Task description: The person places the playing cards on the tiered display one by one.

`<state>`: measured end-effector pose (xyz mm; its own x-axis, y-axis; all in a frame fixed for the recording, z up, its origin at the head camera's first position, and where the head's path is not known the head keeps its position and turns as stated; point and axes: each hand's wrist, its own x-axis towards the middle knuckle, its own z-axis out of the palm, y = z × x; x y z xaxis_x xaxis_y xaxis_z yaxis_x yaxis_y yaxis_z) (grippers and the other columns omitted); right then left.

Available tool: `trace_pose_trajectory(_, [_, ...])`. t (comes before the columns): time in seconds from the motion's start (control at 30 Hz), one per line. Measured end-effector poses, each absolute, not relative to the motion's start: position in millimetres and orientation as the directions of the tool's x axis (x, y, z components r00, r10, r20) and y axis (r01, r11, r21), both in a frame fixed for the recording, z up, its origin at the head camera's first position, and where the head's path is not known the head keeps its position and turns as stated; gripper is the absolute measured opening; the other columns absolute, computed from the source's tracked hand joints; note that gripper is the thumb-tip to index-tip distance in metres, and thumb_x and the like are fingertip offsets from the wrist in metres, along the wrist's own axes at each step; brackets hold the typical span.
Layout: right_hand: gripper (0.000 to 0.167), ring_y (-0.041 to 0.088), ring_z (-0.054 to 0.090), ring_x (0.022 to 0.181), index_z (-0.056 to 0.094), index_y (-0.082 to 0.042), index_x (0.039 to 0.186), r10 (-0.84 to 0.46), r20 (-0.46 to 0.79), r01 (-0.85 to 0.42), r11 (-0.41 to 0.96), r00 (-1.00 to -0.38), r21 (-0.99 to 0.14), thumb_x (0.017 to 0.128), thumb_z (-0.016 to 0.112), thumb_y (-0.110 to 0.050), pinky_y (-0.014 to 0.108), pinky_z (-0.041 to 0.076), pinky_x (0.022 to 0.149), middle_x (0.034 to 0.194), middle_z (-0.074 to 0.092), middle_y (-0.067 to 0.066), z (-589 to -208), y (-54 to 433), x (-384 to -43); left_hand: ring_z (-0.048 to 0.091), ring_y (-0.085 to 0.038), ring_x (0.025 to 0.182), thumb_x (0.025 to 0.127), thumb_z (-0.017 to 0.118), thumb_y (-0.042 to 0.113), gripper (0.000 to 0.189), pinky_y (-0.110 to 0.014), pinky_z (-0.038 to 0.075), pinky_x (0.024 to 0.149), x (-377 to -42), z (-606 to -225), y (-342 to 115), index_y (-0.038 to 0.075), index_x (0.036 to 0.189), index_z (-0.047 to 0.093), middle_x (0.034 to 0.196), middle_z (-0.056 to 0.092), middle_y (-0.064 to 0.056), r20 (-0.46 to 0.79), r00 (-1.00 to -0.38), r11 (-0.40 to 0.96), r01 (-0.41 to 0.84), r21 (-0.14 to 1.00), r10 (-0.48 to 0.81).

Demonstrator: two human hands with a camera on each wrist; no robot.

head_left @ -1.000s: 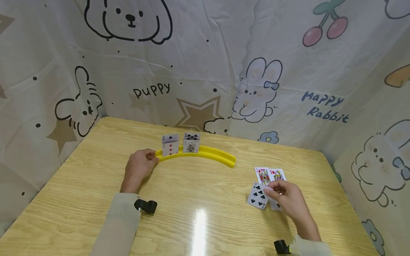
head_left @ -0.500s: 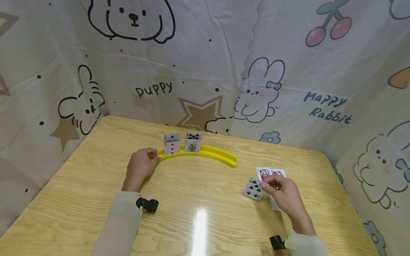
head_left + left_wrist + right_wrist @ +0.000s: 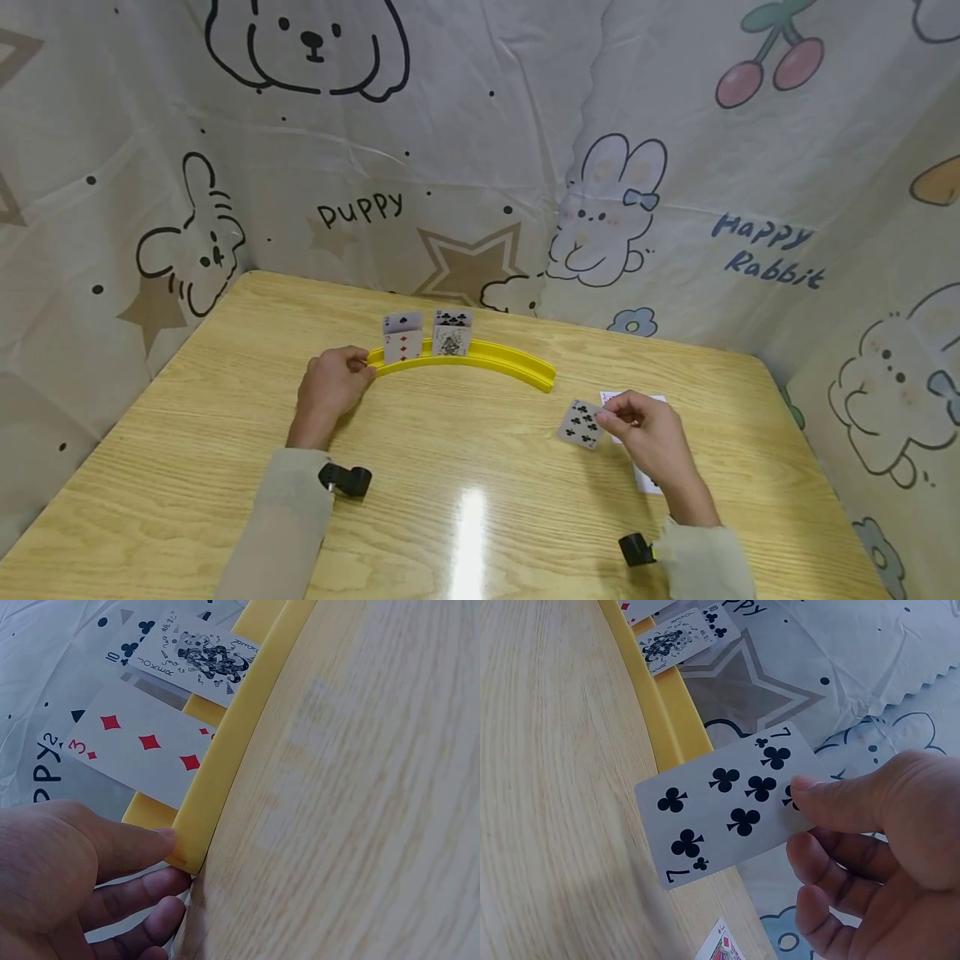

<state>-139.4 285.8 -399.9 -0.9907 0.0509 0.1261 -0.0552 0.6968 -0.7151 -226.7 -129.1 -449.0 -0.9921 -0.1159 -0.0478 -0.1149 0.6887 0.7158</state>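
Observation:
My right hand [image 3: 651,433] pinches a seven of clubs [image 3: 712,806] by one edge, thumb on its face, above the table to the right of a curved yellow card holder [image 3: 517,367]. At the holder's left end, my left hand [image 3: 330,387] grips the tip between thumb and fingers. A three of diamonds [image 3: 142,746] stands in the holder's front, with a two of spades [image 3: 403,320] behind it. Beside them is a joker [image 3: 452,342], a ten of clubs [image 3: 453,317] behind it.
Under and behind my right hand several cards lie on the wooden table [image 3: 465,442], partly hidden: a face card [image 3: 721,946] and a card [image 3: 647,481] nearer me. A printed cloth [image 3: 465,167] hangs along the table's back and sides.
My right hand has lifted the seven of clubs away from the lying cards and carried it left and farther back, towards the holder. My left hand stays at the holder's end.

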Motion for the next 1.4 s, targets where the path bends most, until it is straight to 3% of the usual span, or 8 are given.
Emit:
trace_pose_trajectory(0.87, [0.008, 0.023, 0.061, 0.084, 0.070, -0.007, 0.091, 0.004, 0.159, -0.112, 0.693, -0.987, -0.712, 0.092, 0.074, -0.014, 0.038, 0.046, 0.072, 0.087, 0.069, 0.005, -392.9, 250.2, -187.0, 0.063, -0.029, 0.094, 0.095, 0.070, 0.019, 0.036, -0.044, 0.048, 0.078, -226.8, -447.7, -133.2, 0.001, 0.126, 0.067, 0.103, 0.071, -0.012, -0.030, -0.994, 0.691, -0.098, 0.716, -0.109])
trace_pose_trajectory(1.4, [0.009, 0.024, 0.062, 0.086, 0.070, -0.006, 0.090, -0.010, 0.186, -0.146, 0.663, -0.982, -0.734, 0.092, 0.074, -0.014, 0.039, 0.046, 0.076, 0.089, 0.069, 0.007, -388.3, 229.1, -210.1, 0.064, -0.029, 0.094, 0.094, 0.070, 0.018, 0.035, -0.043, 0.048, 0.078, -227.3, -447.2, -130.7, 0.001, 0.125, 0.068, 0.104, 0.072, -0.012, -0.028, -0.994, 0.687, -0.091, 0.721, -0.101])
